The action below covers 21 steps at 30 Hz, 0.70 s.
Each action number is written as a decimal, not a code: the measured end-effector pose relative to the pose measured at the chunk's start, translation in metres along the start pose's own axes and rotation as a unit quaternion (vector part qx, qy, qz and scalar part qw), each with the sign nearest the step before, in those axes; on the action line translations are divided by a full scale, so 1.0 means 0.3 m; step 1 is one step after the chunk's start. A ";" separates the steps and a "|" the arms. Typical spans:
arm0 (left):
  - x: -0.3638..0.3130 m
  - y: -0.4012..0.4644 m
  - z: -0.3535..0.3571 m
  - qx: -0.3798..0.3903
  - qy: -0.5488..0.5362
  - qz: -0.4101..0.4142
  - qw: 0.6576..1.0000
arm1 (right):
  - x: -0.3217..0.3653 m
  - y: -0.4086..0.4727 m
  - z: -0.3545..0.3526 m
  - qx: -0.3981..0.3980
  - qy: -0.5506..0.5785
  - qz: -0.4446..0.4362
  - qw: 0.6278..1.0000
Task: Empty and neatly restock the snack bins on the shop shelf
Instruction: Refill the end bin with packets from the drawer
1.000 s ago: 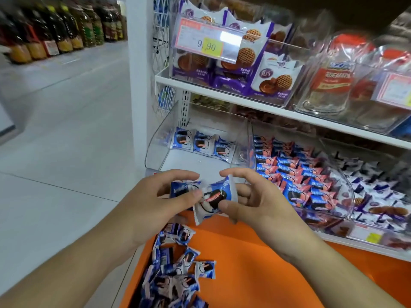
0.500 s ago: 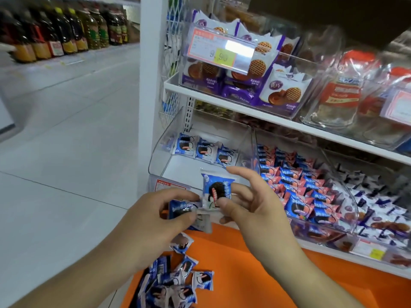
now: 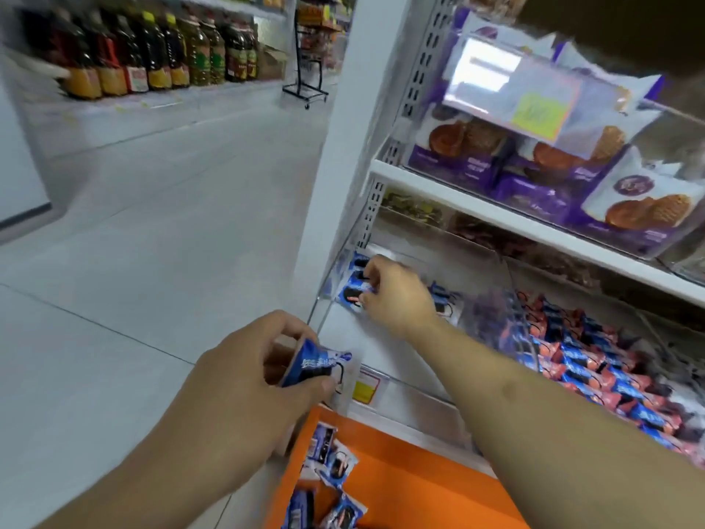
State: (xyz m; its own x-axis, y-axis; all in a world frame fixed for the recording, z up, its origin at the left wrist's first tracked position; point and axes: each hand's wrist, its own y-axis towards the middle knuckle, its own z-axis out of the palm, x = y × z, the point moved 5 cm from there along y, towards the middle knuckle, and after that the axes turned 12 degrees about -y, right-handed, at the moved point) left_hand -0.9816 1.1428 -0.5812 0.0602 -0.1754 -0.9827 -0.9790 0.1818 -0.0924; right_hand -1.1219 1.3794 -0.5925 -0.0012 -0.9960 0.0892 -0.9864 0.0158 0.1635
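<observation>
Right hand (image 3: 396, 295) reaches into the clear bin (image 3: 385, 337) at the left end of the lower shelf (image 3: 534, 227), fingers curled and pinching a blue snack packet (image 3: 353, 294) against the row of like packets at the bin's back. Left hand (image 3: 244, 379) is held lower, in front of the bin's front edge, thumb and fingers gripping a few blue packets (image 3: 316, 366). Below both hands, an orange surface (image 3: 412, 486) carries a loose scatter of the same blue packets (image 3: 330, 467), some overlapping. Neighbouring bin to the right is filled with red-and-blue packets (image 3: 595, 360) in rows. Upper shelf bin holds purple waffle packs (image 3: 564, 185) behind a blurred price tag (image 3: 515, 89). Bottles (image 3: 152, 51) line the far aisle.
</observation>
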 end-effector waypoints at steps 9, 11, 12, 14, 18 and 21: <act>0.017 0.027 -0.019 -0.037 -0.049 -0.037 0.997 | -0.013 0.060 0.049 -0.052 -0.065 -0.031 0.996; 0.010 0.023 -0.009 -0.028 -0.051 -0.040 0.997 | -0.004 0.029 0.008 -0.063 -0.054 -0.033 0.996; 0.005 0.020 -0.006 -0.025 -0.053 -0.040 0.997 | 0.000 0.007 -0.025 -0.078 -0.025 -0.029 0.996; -0.010 0.014 -0.004 -0.023 -0.051 -0.035 0.998 | 0.019 -0.068 -0.112 -0.086 0.117 -0.015 0.989; -0.043 0.002 0.011 -0.022 -0.077 -0.015 0.997 | 0.122 -0.323 -0.286 0.064 0.352 -0.119 0.926; -0.061 -0.008 0.048 0.003 -0.093 -0.011 0.996 | 0.146 -0.450 -0.333 0.101 0.294 -0.134 0.941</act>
State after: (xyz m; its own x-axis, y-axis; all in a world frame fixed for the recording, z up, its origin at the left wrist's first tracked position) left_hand -0.9774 1.1595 -0.5653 0.1169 0.0019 -0.9931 -0.9758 0.1865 -0.1145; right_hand -0.9723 1.3422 -0.5126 0.2848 -0.7399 0.6095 -0.9493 -0.3058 0.0724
